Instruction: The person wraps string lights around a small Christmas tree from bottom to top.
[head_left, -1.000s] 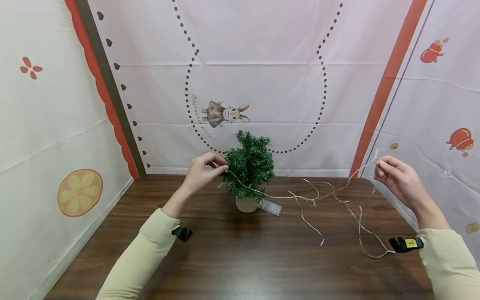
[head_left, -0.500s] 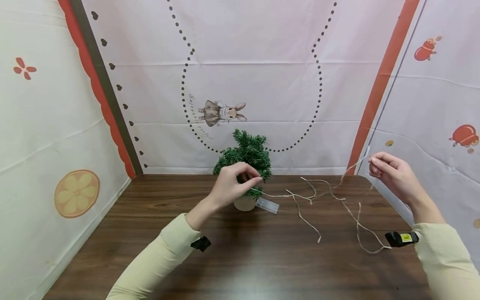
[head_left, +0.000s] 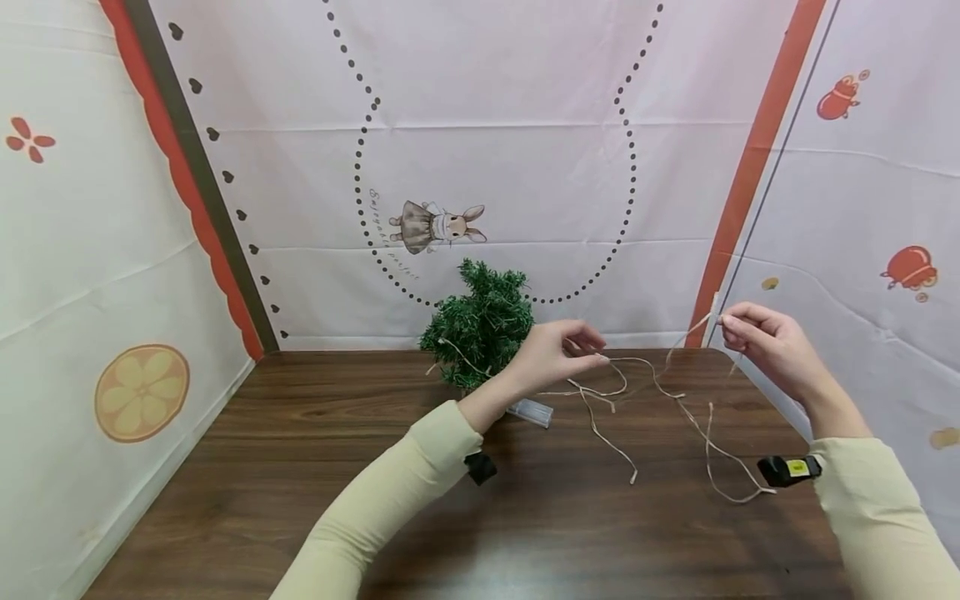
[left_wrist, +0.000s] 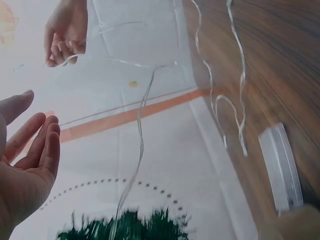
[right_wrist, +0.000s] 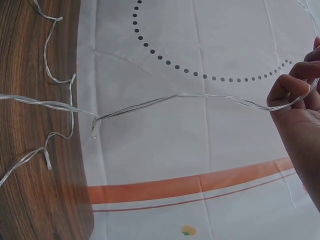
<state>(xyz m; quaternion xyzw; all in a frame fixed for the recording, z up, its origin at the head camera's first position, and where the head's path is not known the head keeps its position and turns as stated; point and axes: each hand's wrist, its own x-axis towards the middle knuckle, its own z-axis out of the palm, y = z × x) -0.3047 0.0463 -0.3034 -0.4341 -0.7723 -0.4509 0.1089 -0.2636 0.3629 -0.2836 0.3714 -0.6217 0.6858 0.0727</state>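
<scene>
A small green artificial tree point(head_left: 480, 325) stands on the table, its pot mostly hidden behind my left forearm. Fairy lights on a thin clear wire point(right_wrist: 145, 105) touch the tree's left side and run loosely off to the right. My left hand point(head_left: 553, 357) is in front of the tree's right edge, above the wire; in the left wrist view, its thumb and fingers stand apart with nothing between them. Raised at the right, my right hand point(head_left: 767, 348) pinches a stretch of the wire between thumb and curled fingers. A clear plastic box point(head_left: 531, 412) lies beside the pot.
Loose branches of the lights, several with small bulb tips point(head_left: 633, 478), trail over the right half of the brown wooden table point(head_left: 322, 467). Printed cloth walls point(head_left: 495, 167) enclose the back and sides.
My left hand has let go of the wire at the tree's left side and moved right across the tree's front. The right hand keeps its pinch on the wire.
</scene>
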